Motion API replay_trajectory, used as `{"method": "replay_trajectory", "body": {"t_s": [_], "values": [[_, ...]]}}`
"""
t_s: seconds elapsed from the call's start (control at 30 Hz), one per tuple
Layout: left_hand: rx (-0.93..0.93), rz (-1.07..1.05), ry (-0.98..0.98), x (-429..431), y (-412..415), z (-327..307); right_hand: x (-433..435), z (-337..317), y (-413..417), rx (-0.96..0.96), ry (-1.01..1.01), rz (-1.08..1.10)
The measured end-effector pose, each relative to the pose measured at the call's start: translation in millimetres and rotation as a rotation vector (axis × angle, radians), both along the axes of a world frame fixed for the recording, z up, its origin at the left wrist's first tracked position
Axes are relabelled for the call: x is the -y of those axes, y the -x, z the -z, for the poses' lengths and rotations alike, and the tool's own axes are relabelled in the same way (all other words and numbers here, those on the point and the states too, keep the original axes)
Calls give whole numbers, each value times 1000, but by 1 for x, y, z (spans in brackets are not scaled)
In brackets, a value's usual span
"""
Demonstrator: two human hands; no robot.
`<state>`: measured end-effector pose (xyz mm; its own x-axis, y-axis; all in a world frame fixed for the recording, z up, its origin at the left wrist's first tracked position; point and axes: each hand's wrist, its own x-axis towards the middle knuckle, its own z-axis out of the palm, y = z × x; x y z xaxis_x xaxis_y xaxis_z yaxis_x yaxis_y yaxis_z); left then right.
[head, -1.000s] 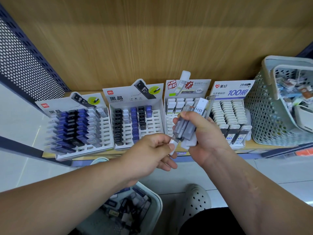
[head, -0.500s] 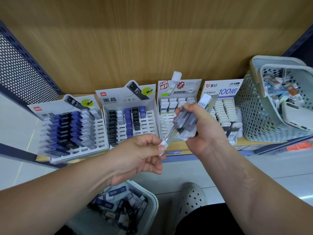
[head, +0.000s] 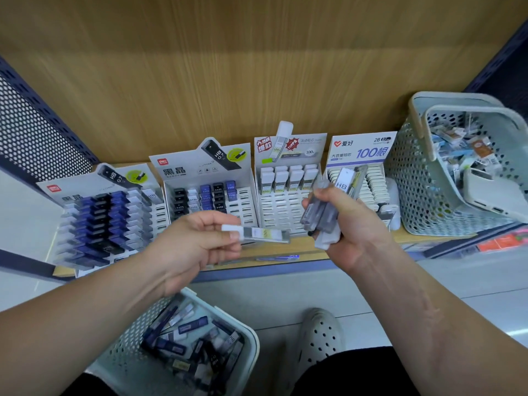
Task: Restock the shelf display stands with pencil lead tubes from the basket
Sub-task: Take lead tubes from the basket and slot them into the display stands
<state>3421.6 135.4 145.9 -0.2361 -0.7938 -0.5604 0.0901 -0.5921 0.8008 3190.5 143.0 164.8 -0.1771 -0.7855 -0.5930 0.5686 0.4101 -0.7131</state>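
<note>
L hand [head: 197, 241] pinches one white-capped lead tube [head: 258, 233], lying level, near shelf edge | R hand [head: 347, 227] grips bundle of lead tubes [head: 328, 207] before third display stand [head: 285, 190] | basket [head: 160, 364] near-left, below.

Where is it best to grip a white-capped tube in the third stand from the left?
Pinch its white cap front and back, coming from above: the tubes stand upright in rows, close side by side, so only the caps are free.

The wooden shelf [head: 303, 251] carries four display stands [head: 200, 167] in a row, a perforated basket [head: 414, 195] rightmost.
</note>
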Motion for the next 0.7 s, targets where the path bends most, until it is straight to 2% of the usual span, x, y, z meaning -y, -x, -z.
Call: {"method": "replay_trajectory", "body": {"t_s": [0.1,0.33,0.43,0.7], "values": [[105,-58,89,8,-1,2,-6,2,5,13,6,7],[522,-34,515,45,16,-3,-4,0,12,44,17,28],[702,11,656,69,30,4,-1,-1,14,48,2,70],[993,256,974,96,60,35,5,5,23,57,-4,119]]}}
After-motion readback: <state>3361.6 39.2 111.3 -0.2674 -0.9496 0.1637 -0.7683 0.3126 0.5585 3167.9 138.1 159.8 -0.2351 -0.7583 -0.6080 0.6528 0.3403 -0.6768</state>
